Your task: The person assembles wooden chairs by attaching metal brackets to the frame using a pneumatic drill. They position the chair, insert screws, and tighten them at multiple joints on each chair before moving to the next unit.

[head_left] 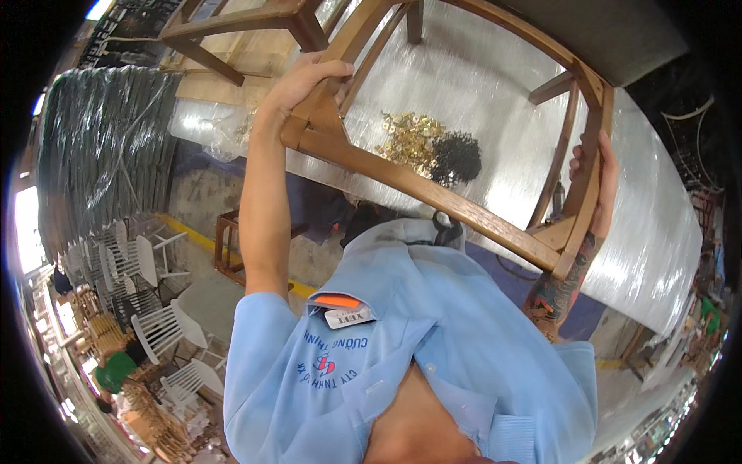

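Note:
A brown wooden chair frame (433, 193) is held tilted over a table (649, 224) covered in shiny silvery film. My left hand (300, 83) is closed around its left side rail, just above the near corner, with the thumb lying across the wood. On the opposite side, my right hand (607, 174) grips the right rail, its fingertips showing on the inner face. Through the frame's opening I see a heap of small gold-coloured metal fittings (410, 141) on the film. Touching that heap is a pile of small black hardware (457, 158), perhaps screws.
Another wooden frame (232, 27) stands at the upper left. Below it sits a tall plastic-wrapped dark stack (108, 147). White slatted chairs (151, 336) and a small brown wooden stool (226, 243) occupy the floor at left, near a yellow line (197, 236).

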Tool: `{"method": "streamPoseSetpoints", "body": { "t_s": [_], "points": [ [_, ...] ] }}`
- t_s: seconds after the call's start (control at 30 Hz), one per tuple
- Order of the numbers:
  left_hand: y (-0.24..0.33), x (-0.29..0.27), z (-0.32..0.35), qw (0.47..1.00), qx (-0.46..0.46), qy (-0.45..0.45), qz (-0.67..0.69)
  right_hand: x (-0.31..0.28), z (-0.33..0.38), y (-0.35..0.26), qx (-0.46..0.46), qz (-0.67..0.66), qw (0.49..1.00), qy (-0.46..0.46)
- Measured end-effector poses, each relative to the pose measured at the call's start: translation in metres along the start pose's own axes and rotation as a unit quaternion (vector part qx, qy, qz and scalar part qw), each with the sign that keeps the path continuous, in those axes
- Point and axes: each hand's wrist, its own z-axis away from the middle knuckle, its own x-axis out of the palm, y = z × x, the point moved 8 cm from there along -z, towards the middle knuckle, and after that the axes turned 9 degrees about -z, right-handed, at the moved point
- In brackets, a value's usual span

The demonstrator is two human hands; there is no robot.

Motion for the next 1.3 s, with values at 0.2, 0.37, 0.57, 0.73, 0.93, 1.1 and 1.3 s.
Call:
{"method": "streamPoseSetpoints", "body": {
  "t_s": [0.2, 0.37, 0.57, 0.73, 0.93, 1.1, 1.3],
  "points": [
    [0.009, 0.017, 0.016, 0.987, -0.070, 0.053, 0.133, -0.024, 0.026, 0.010, -0.008, 0.001, 1.000, 0.031],
    [-0.133, -0.066, 0.032, 0.914, 0.007, 0.358, -0.189, -0.021, 0.019, 0.010, -0.020, -0.013, 1.000, 0.006],
    [-0.323, 0.066, 0.067, 0.929, -0.105, -0.057, -0.349, -0.019, 0.000, -0.004, -0.013, -0.020, 1.000, 0.003],
    [-0.274, 0.166, -0.016, 0.923, 0.060, 0.117, -0.361, -0.023, -0.013, -0.007, -0.013, -0.031, 0.999, -0.040],
    [-0.273, 0.180, -0.046, 0.896, -0.038, 0.140, -0.420, -0.023, -0.014, -0.005, -0.019, -0.042, 0.998, -0.054],
    [-0.261, 0.182, -0.045, 0.903, -0.015, 0.143, -0.406, -0.025, -0.012, -0.006, -0.030, -0.041, 0.998, -0.042],
    [-0.271, 0.176, -0.059, 0.921, 0.004, 0.086, -0.380, -0.022, -0.011, -0.009, -0.047, -0.025, 0.997, -0.050]
  ]
}}
